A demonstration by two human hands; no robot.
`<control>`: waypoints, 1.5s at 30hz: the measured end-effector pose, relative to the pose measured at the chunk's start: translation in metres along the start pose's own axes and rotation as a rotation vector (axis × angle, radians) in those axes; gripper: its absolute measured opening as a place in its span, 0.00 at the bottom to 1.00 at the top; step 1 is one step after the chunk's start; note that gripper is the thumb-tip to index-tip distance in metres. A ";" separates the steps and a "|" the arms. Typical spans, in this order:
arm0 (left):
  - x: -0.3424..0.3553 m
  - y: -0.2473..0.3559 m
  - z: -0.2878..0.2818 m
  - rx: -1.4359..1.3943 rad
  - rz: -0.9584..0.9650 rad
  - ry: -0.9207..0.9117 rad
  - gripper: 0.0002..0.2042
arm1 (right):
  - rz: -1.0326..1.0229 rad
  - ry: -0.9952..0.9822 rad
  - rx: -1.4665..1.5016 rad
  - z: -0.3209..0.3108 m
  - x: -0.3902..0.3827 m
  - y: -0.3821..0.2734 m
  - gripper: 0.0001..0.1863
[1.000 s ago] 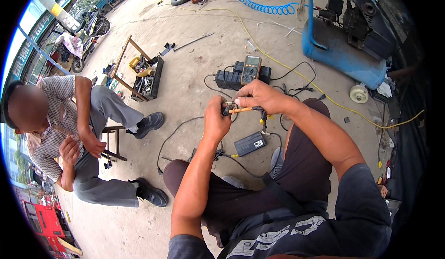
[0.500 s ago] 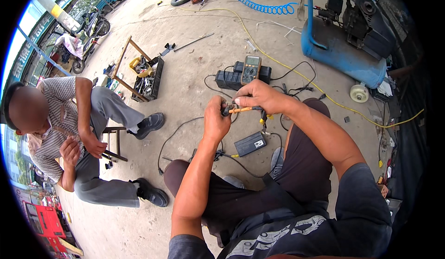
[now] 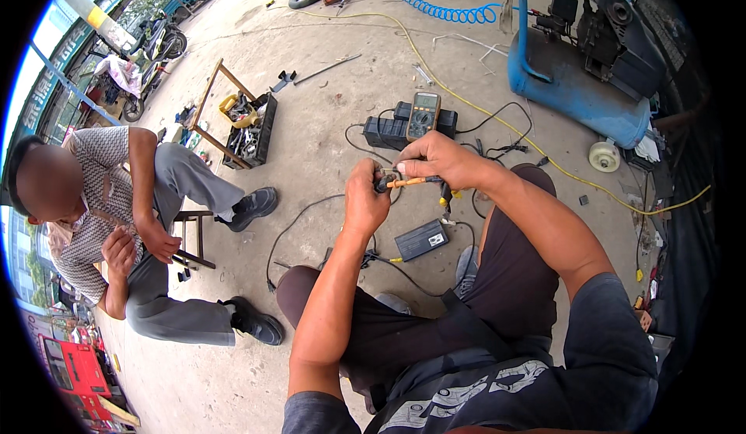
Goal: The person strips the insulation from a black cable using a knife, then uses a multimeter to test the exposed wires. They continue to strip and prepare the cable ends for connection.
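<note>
My left hand (image 3: 367,198) is closed around a small black connector (image 3: 382,183) on a cable. My right hand (image 3: 444,162) pinches something thin at the connector with thumb and forefinger, and an orange test probe (image 3: 412,181) lies under those fingers, its tip end at the connector. The exact contact is too small to make out. Just beyond my hands a multimeter (image 3: 423,114) with an orange rim leans on black battery blocks (image 3: 385,132). On the ground below my hands lies a black charger box (image 3: 421,240) with cables.
A person (image 3: 101,216) sits on a low stool at the left. Beyond stands a black toolbox (image 3: 252,142) with a wooden frame. A blue air compressor (image 3: 575,108) is at the right; a yellow cable (image 3: 466,106) crosses the concrete floor. Black leads (image 3: 311,205) loop around my feet.
The view has shifted very slightly. Both hands keep the same hold on the connector and the probe; nothing else has visibly moved.
</note>
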State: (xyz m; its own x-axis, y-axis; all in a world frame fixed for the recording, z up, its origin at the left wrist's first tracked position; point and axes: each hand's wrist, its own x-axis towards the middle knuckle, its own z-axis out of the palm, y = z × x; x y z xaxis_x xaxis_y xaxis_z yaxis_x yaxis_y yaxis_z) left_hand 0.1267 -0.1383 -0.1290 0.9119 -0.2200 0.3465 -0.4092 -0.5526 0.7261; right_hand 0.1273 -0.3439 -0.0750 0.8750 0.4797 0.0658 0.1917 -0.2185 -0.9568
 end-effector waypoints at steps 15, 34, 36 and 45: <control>0.000 -0.001 0.000 0.036 0.034 0.008 0.10 | 0.002 -0.019 -0.017 -0.001 0.000 -0.001 0.16; 0.000 -0.005 0.003 0.042 0.065 0.030 0.13 | -0.035 0.016 0.068 -0.001 0.001 0.007 0.16; 0.000 -0.004 0.002 0.029 0.029 0.022 0.13 | 0.007 -0.006 0.098 -0.006 0.001 0.005 0.16; 0.001 -0.004 0.003 0.049 0.080 0.056 0.12 | 0.079 -0.152 0.408 -0.007 -0.006 -0.006 0.16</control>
State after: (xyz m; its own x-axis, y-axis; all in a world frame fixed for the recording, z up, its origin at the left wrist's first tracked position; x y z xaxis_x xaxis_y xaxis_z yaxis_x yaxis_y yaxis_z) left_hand 0.1294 -0.1381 -0.1333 0.8727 -0.2203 0.4357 -0.4771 -0.5741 0.6654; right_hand 0.1246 -0.3514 -0.0675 0.7987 0.6012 -0.0255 -0.0911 0.0789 -0.9927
